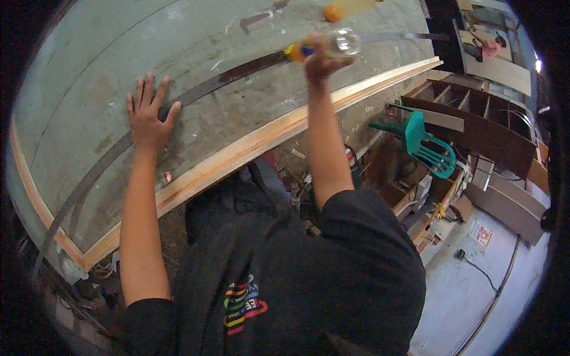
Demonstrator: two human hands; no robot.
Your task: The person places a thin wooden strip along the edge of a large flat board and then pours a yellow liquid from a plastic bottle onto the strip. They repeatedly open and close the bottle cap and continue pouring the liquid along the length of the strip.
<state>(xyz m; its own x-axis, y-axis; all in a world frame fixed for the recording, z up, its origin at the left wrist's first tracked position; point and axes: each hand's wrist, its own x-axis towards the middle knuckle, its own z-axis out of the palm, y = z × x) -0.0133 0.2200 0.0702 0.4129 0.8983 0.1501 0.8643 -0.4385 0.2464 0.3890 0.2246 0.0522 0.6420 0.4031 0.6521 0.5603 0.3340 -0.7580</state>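
Note:
My left hand (148,115) lies flat with fingers spread on a large grey-green board (77,65). Its thumb side touches or nearly touches a long, thin dark strip (243,71) that curves across the board. Farther out and to the right, my right hand (320,59) grips a clear bottle (347,43), blurred by motion. The bottle is tilted, its yellow-orange end pointing left over the strip and its clear round end to the right. What is inside it cannot be made out.
Pale wooden edging (237,151) runs along the board's near side. An orange-yellow object (335,12) lies at the far edge. To the right are a green plastic chair (415,136), a brown shelf unit (475,104), loose panels (504,199) and another person (490,48) farther off.

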